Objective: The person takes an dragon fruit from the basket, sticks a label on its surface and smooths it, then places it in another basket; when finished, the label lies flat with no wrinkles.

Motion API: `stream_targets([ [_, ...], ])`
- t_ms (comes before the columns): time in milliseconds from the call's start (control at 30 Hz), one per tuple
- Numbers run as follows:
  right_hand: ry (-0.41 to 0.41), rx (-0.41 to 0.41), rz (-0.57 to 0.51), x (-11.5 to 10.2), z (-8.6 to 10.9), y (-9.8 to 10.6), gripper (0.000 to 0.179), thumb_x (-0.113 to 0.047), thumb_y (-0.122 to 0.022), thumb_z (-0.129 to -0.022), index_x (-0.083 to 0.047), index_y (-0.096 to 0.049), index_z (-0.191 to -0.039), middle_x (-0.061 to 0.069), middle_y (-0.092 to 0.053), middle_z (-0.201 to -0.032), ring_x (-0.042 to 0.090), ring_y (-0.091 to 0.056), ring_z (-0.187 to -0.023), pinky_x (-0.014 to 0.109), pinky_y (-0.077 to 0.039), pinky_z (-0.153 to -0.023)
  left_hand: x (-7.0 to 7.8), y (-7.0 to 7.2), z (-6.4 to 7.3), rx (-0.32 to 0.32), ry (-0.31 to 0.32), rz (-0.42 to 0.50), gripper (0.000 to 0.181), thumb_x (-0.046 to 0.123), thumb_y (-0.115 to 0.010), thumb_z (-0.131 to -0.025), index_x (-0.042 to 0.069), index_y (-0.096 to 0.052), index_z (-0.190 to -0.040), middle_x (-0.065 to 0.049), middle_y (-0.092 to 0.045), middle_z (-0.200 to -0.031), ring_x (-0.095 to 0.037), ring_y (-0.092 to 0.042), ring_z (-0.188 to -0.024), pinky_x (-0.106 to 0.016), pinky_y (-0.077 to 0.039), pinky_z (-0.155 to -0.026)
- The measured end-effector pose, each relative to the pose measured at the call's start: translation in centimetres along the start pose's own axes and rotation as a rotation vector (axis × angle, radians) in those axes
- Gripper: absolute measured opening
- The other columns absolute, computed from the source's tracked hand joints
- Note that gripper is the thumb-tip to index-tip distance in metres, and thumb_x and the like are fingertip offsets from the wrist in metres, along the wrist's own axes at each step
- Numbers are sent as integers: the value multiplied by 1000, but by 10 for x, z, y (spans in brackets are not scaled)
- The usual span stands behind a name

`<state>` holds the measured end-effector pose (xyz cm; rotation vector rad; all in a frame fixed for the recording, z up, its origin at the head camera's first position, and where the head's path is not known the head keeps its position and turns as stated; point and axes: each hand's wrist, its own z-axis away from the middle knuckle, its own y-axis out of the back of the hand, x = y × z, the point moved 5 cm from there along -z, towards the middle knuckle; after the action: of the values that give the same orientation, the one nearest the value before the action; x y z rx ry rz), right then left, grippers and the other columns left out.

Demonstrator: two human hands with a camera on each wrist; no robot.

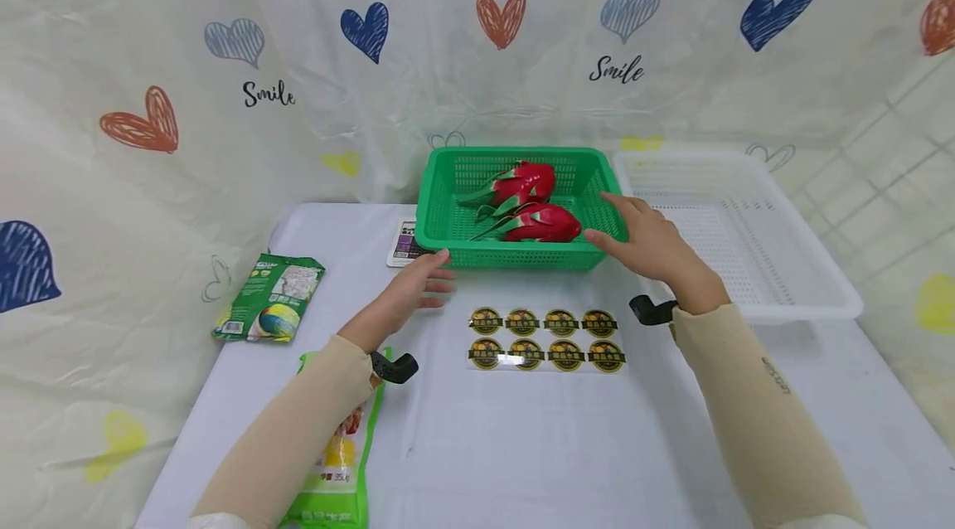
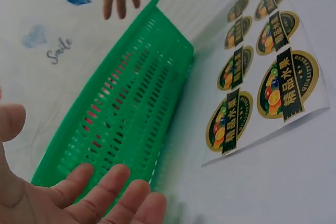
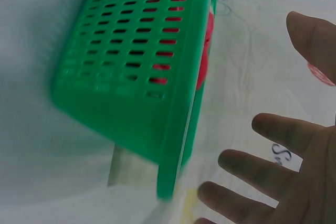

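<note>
A green plastic basket (image 1: 515, 257) stands at the back of the table, holding two red dragon fruits with green scales; one dragon fruit (image 1: 535, 179) lies behind the other dragon fruit (image 1: 550, 224). My left hand (image 1: 410, 294) is by the basket's front left corner, fingers spread and holding nothing. Over the basket's right end hovers my right hand (image 1: 656, 245), fingers apart and nothing in its grasp. In the right wrist view, straight fingers (image 3: 262, 174) show beside the basket's rim. A sheet of round black-and-gold fruit stickers (image 2: 265, 72) lies in front of the basket.
To the right is a white perforated plastic tray (image 1: 798, 310). A green packet (image 1: 272, 297) lies at the left edge. Under my left forearm is a green-and-white bag (image 1: 343, 471), partly hidden. A card with a purple label (image 1: 404, 244) sticks out beside the basket.
</note>
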<state>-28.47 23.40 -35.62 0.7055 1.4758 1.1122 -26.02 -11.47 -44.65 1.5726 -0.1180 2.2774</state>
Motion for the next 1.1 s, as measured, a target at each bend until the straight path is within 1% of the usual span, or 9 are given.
stream_targets([
  [100,21,-58,-43,-11,-19,-3,88,-59,-53,-104,-5,-21,-165,29,-25,-168,54,-25,-153,73,-25,-120,2,-11,-6,-54,-24,91,66,52,-39,-111,6,-37,-158,-22,-50,-156,-39,-52,-143,-52,-46,-116],
  [233,56,-97,-54,-24,-39,-8,82,-49,-57,-105,-1,-25,-163,27,-29,-168,49,-28,-154,68,-28,-122,4,-22,-15,-71,-34,222,59,45,-41,-112,4,-45,-154,-21,-54,-154,-39,-53,-143,-52,-44,-118],
  [433,59,-131,-37,-41,-65,-17,79,-42,-65,-102,0,-31,-161,26,-38,-164,46,-36,-151,63,-34,-121,7,-27,-25,-50,-39,365,54,43,-44,-112,2,-55,-145,-18,-62,-147,-35,-60,-138,-52,-42,-120],
  [533,43,-160,-26,-44,-79,-25,79,-41,-67,-101,0,-34,-159,24,-43,-161,43,-41,-148,60,-38,-120,8,-27,-30,-14,-33,416,52,41,-44,-112,0,-59,-140,-14,-70,-137,-28,-68,-128,-51,-42,-120],
  [667,7,-213,1,-42,-94,-36,79,-43,-69,-100,-1,-37,-158,22,-46,-159,40,-46,-144,57,-42,-118,6,-28,-34,27,-29,450,49,40,-46,-112,1,-62,-137,-6,-78,-123,-15,-74,-111,-48,-43,-119],
  [733,-5,-233,12,-40,-99,-41,78,-44,-68,-100,0,-38,-157,22,-47,-158,40,-47,-142,57,-42,-117,6,-29,-35,39,-35,453,48,39,-46,-112,1,-63,-136,-4,-79,-120,-12,-75,-107,-47,-45,-118],
  [933,-24,-253,1,-39,-108,-47,79,-44,-68,-100,0,-37,-158,23,-47,-157,39,-48,-141,56,-42,-117,7,-28,-37,55,-40,448,46,39,-48,-111,2,-65,-133,-4,-79,-118,-12,-75,-108,-36,-53,-107],
  [1033,-40,-272,-23,-39,-111,-49,83,-46,-66,-100,1,-33,-159,24,-40,-162,41,-41,-148,58,-38,-120,6,-26,-38,60,-33,451,45,39,-49,-111,3,-65,-133,-4,-79,-118,-12,-75,-109,-31,-56,-99],
  [1100,-54,-289,-38,-38,-112,-52,85,-48,-64,-101,2,-31,-161,24,-36,-165,42,-36,-152,59,-35,-122,5,-26,-38,60,-30,452,45,39,-49,-111,3,-65,-133,-4,-79,-118,-12,-75,-109,-30,-56,-99],
])
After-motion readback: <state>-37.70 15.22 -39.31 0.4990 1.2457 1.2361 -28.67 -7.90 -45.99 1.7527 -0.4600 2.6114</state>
